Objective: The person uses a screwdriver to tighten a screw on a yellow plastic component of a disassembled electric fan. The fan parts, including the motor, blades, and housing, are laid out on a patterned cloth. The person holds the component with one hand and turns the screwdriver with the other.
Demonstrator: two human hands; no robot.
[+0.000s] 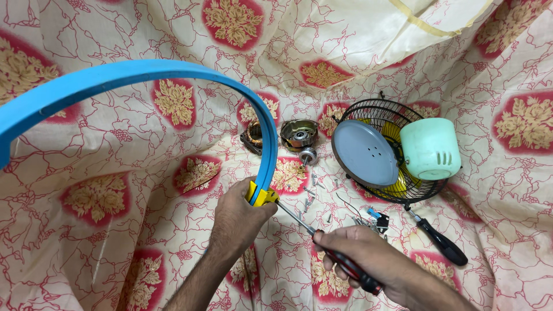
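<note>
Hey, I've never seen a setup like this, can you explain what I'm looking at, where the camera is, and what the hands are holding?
This is one picture from a camera worn on a person's head, looking down at their own two bare hands; there is no machine. The left hand grips the yellow clip end of a wide blue plastic ring. The right hand holds a red-and-black-handled screwdriver with its tip against that clip. Everything lies on a cream cloth with red flower patches. On it are a black wire fan grille, a round grey disc, a pale green plastic motor cover, metal motor parts, loose small screws and a second black-handled screwdriver.
</note>
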